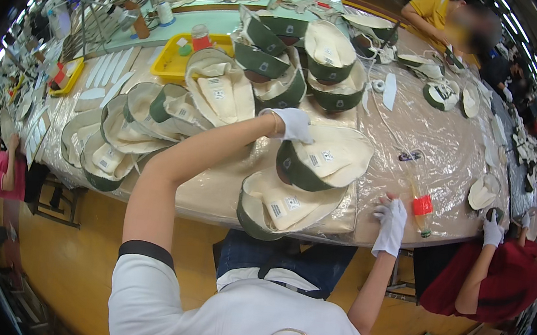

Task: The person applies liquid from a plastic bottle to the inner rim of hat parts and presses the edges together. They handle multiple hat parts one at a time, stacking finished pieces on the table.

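My left hand (295, 125), in a white glove, is closed on the rim of a green and cream shoe upper (342, 150). That upper leans over a second shoe upper (287, 203) at the table's front edge, its cream lining and printed label facing up. Resting on the plastic-covered table (383, 163), my gloved right hand (390, 225) has its fingers apart and holds nothing. Just right of it lies a clear bottle (422, 206) with a red label. My left fingertips are partly hidden behind the glove.
Several more shoe uppers (219, 90) are heaped at the middle and left. A yellow tray (178, 60) holds a red-labelled jar (200, 37). White strips (112, 69) lie farther left. A co-worker in red (498, 283) sits close on the right; one in yellow (428, 14) works across the table.
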A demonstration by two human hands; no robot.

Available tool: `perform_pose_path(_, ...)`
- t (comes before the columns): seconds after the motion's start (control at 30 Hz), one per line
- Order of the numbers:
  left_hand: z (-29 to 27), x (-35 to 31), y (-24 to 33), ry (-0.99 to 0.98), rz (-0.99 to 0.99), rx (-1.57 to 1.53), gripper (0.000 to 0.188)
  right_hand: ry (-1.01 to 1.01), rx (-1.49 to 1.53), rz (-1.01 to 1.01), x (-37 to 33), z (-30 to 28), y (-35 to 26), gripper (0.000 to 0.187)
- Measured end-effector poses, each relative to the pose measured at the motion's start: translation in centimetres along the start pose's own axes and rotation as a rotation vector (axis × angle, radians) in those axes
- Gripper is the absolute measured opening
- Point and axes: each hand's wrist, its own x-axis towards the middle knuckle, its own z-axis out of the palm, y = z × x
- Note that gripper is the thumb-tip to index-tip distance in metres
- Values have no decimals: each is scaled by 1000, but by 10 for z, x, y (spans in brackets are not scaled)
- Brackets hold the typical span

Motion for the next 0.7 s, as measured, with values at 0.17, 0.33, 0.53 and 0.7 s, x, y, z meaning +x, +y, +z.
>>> perform_pose_path(0.17, -18, 1, 2, -411, 43, -287, 48, -376, -9, 174, -27, 50, -21, 62)
perform_pose_path(0.33, -12, 13, 5, -599, 77, -544, 62, -392, -61, 59, -32, 90, -18, 42)
perform_pose_path(0.53, -9, 19, -3, -589, -61, -1145, 82, -332, 30, -83, -40, 99, -18, 44)
perform_pose_path(0.7, -19, -5, 11, -366, 2, -549, 76, -267, -18, -145, -69, 103, -41, 47)
